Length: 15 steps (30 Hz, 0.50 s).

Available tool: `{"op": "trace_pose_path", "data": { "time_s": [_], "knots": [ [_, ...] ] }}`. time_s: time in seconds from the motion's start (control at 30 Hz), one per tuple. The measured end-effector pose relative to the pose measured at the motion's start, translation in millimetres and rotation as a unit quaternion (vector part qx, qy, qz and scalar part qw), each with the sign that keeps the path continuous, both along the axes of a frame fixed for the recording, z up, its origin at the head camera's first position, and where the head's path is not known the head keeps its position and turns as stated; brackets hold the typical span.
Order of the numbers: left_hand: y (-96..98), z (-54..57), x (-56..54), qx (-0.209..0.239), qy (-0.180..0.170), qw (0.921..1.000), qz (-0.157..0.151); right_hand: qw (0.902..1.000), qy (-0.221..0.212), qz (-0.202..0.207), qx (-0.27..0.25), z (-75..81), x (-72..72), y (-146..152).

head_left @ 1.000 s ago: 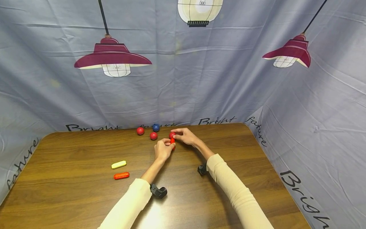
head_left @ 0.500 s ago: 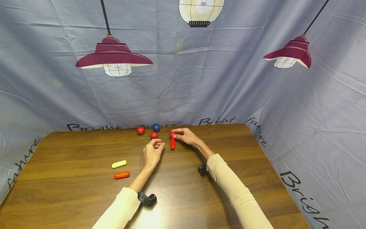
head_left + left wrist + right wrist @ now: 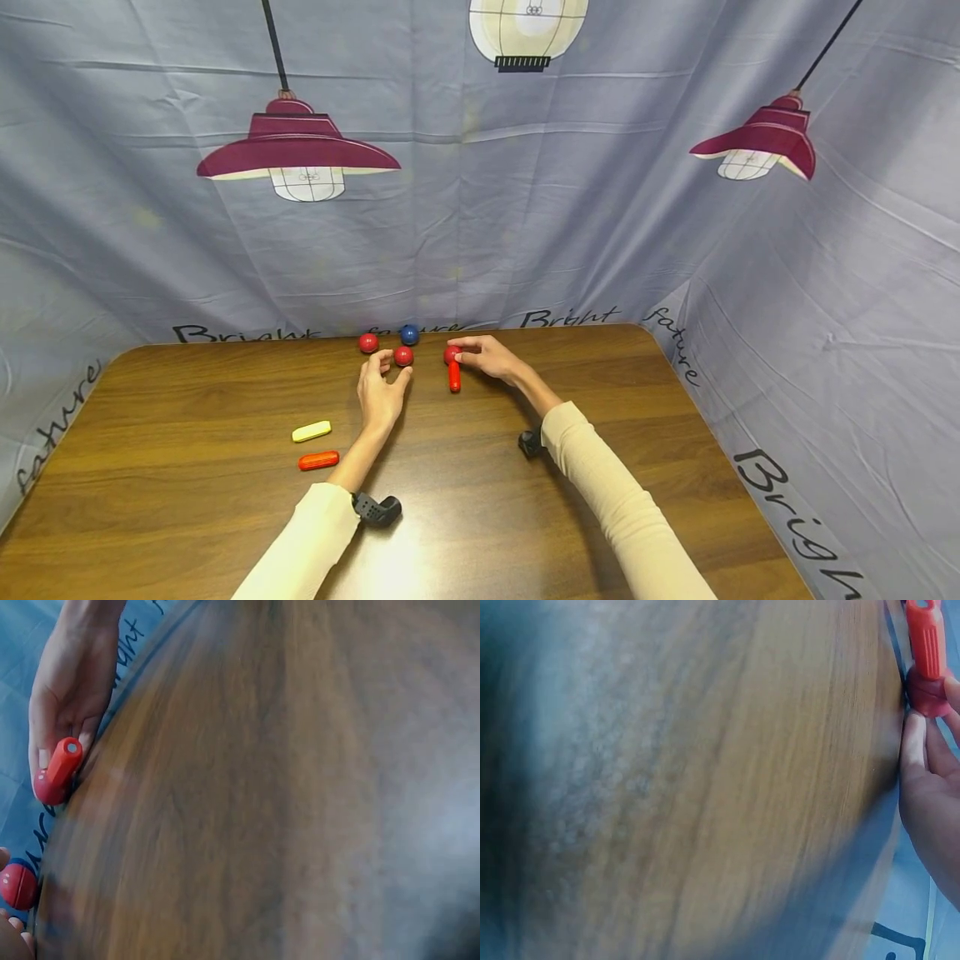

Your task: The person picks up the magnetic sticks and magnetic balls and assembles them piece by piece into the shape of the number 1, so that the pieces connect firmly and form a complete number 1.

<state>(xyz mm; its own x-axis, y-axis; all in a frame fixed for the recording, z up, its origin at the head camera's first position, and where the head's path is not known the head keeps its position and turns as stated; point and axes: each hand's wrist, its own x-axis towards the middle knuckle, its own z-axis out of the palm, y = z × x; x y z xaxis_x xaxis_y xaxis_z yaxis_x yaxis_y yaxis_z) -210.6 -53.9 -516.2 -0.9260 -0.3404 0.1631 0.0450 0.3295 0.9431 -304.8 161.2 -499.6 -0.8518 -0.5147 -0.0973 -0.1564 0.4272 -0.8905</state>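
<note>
My right hand point(image 3: 487, 358) pinches a red ball point(image 3: 452, 353) at the back of the table. A short red ribbed stick point(image 3: 454, 377) joins the ball and points toward me; the right wrist view shows the stick point(image 3: 928, 641) on the ball point(image 3: 928, 696) beside the fingers. My left hand point(image 3: 381, 396) reaches around a second red ball point(image 3: 403, 357), fingers at its left and thumb near its lower right. In the left wrist view, fingertips stand on either side of that red ball point(image 3: 18, 885), with a small gap.
Another red ball point(image 3: 368, 342) and a blue ball point(image 3: 409, 334) lie by the table's back edge. A yellow stick point(image 3: 311, 431) and an orange-red stick point(image 3: 318, 460) lie at the left of the wooden table point(image 3: 187, 517). A printed curtain point(image 3: 450, 208) hangs behind.
My left hand has let go of the red stick and moved left to the second red ball, its fingers spreading. The right hand has stayed on its ball.
</note>
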Motion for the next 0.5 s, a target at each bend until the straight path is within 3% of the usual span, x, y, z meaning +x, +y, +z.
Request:
{"op": "trace_pose_path", "data": {
  "time_s": [0.3, 0.5],
  "knots": [
    [2.0, -0.4, -11.4, -0.003, -0.004, 1.0, -0.004, 1.0, -0.009, -0.001, -0.001, 1.2, 0.9, -1.2],
    [1.6, -1.9, -18.7, -0.043, -0.01, 0.999, -0.003, 0.9999, -0.015, 0.004, -0.001, 7.3, 3.3, -1.9]
  ]
}}
